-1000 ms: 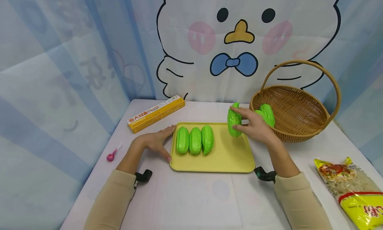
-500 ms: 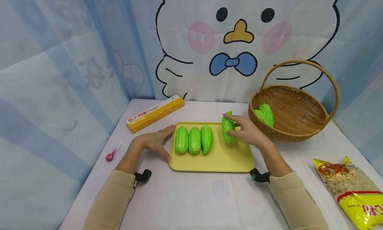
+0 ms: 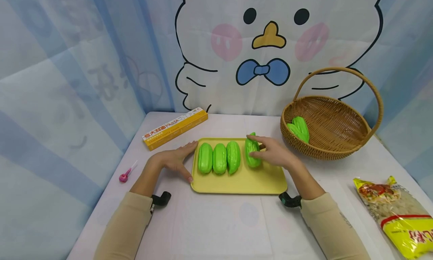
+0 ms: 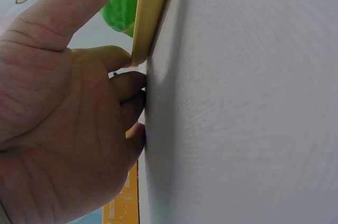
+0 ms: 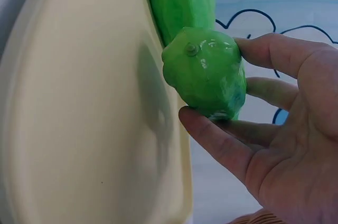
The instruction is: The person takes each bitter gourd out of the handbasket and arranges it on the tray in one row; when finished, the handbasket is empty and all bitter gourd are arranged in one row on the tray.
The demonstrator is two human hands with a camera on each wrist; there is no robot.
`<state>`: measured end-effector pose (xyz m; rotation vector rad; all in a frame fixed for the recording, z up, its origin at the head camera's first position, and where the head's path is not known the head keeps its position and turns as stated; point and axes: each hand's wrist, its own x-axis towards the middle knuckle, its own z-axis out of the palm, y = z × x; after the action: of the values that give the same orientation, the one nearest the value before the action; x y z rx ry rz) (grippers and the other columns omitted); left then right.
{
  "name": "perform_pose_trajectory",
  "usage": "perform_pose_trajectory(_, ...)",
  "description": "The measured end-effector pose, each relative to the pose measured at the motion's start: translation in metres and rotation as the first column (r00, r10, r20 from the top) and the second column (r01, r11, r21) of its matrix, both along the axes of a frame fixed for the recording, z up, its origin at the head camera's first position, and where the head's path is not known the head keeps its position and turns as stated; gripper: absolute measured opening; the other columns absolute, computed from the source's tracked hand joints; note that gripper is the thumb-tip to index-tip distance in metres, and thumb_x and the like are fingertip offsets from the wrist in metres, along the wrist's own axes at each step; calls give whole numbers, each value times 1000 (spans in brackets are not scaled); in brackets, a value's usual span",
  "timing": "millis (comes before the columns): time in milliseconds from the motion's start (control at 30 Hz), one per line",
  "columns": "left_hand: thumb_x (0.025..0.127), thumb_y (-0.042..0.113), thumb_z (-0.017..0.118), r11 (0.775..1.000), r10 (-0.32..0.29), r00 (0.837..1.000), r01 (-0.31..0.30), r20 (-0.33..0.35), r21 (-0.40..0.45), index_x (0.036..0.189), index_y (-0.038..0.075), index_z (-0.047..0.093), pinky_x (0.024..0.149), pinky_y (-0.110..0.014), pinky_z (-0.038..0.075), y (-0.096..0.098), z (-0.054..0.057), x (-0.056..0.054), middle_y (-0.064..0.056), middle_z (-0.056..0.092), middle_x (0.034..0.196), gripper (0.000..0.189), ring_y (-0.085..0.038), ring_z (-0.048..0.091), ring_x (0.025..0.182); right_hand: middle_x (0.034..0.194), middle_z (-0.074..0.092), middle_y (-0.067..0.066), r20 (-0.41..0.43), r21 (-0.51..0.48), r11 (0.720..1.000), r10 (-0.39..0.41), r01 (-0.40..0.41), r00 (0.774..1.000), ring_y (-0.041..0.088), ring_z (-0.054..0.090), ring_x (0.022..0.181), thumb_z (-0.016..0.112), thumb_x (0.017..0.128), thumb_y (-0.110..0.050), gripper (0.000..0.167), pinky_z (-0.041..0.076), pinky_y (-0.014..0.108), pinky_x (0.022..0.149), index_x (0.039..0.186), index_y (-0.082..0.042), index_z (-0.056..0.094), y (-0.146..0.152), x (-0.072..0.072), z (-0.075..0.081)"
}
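My right hand [image 3: 274, 151] pinches a green toy cucumber [image 3: 252, 154] between thumb and fingers, above the right half of a yellow tray [image 3: 236, 186]. In the right wrist view the held cucumber [image 5: 203, 73] shows its nubbed end, and a shadow falls on the tray beneath. Three more toy cucumbers [image 3: 220, 159] lie side by side on the tray's left half. My left hand [image 3: 173, 160] rests at the tray's left edge, thumb and fingers spread. The left wrist view shows its fingertips [image 4: 122, 60] right at the tray's rim.
A wicker basket [image 3: 341, 119] with a tall handle stands at the back right, with green toy cucumbers [image 3: 299, 128] inside. A yellow pasta box [image 3: 175, 128] lies back left. A pink lollipop [image 3: 124, 176] is on the left, a yellow food bag [image 3: 399, 215] at front right.
My right hand has carried the cucumber left and toward me, from near the basket to over the tray close to the row. My left hand has stayed at the tray's edge.
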<state>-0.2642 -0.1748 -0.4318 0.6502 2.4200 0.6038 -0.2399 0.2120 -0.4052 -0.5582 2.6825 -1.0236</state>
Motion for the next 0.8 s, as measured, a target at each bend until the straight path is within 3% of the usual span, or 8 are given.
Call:
perform_pose_trajectory(467, 64, 56, 96, 1000, -7, 1000, 7, 7, -2, 169, 18, -2, 133, -52, 3, 1, 1, 0, -3, -4, 177, 149, -27, -4, 164, 162, 43, 20, -5, 19, 998, 57, -57, 998, 43, 59, 130, 69, 100, -31, 70, 50, 57, 107, 161, -10, 40, -8, 1, -9)
perform_pose_trajectory(800, 63, 56, 96, 1000, 2, 1000, -2, 9, -5, 169, 18, -2, 133, -52, 3, 0, 1, 1, -4, -4, 177, 149, -27, -4, 164, 158, 49, 18, 9, 68, 997, 40, -40, 999, 33, 61, 124, 67, 102, -41, 71, 53, 47, 97, 160, -11, 41, -11, 2, -9)
